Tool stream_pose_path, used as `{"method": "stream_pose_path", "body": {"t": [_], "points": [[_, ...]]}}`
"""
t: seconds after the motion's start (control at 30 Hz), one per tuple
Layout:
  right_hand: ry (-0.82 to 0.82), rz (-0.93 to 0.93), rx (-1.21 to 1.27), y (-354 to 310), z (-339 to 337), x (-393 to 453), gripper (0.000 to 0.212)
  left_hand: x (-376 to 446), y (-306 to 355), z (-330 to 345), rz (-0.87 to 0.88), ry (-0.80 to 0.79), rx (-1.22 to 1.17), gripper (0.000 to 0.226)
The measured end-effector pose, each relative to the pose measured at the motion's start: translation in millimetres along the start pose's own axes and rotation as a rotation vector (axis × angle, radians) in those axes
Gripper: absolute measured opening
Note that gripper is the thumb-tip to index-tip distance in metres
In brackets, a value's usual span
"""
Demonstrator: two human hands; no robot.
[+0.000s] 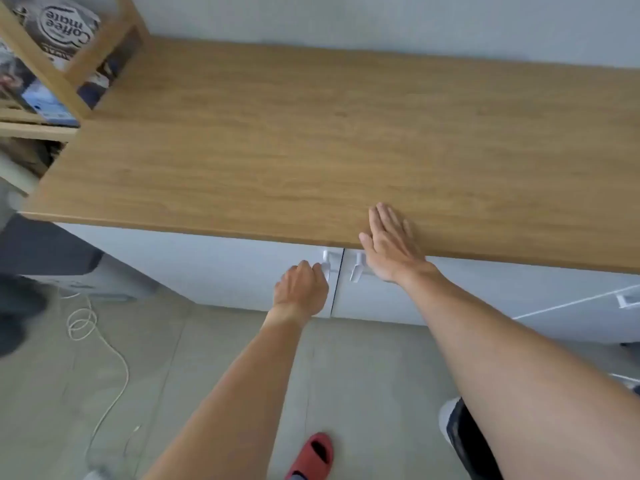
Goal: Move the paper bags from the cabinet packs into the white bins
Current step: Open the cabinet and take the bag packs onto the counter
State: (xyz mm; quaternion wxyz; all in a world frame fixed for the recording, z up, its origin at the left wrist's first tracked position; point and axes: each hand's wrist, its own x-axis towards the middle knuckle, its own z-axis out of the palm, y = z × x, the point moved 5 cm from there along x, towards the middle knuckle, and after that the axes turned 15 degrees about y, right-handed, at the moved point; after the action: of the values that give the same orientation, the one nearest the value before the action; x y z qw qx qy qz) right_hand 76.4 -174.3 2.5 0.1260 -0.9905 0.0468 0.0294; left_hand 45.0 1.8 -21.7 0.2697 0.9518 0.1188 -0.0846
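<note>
A white cabinet (214, 265) with two doors stands under a wooden countertop (311, 140). Both doors look closed, so no paper bags or white bins show. My left hand (299, 289) is curled around the white handle (327, 266) of the left door. My right hand (391, 240) lies flat, fingers spread, on the countertop's front edge above the right door's handle (356, 270).
A wooden shelf unit (86, 53) with a Coffee mate box (65, 26) and other packages stands at the left end of the countertop. A white cable (104, 344) coils on the grey floor. My foot in a red slipper (311, 455) is below. A drawer handle (627, 299) shows at right.
</note>
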Motion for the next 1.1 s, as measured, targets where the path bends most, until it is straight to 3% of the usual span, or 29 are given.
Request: {"method": "stream_pose_path", "body": {"t": [0.2, 0.43, 0.6, 0.77, 0.93, 1.1], "points": [[0.2, -0.076, -0.003, 7.7, 12.8, 0.1, 0.059, 18.5, 20.3, 45.9, -0.181, -0.027, -0.318, 0.046], [0.127, -0.001, -0.056, 2.3, 12.1, -1.8, 0.061, 22.6, 4.4, 50.8, -0.109, -0.042, -0.334, 0.049], [0.202, -0.033, -0.086, -15.3, 26.5, -60.4, 0.065, -36.9, -31.4, 49.9, -0.016, 0.082, -0.347, 0.034], [0.011, -0.021, -0.163, -33.6, 81.3, -143.4, 0.064, -96.0, -84.0, 32.5, 0.077, 0.083, -0.34, 0.028], [-0.042, 0.024, -0.14, -73.8, 124.0, -222.3, 0.06, -149.2, -148.6, 3.1, 0.158, 0.067, -0.372, 0.036], [-0.141, 0.04, -0.091, -149.6, 171.3, -297.0, 0.061, -202.5, -243.6, -23.7, -0.069, 0.126, -0.449, 0.036]]}}
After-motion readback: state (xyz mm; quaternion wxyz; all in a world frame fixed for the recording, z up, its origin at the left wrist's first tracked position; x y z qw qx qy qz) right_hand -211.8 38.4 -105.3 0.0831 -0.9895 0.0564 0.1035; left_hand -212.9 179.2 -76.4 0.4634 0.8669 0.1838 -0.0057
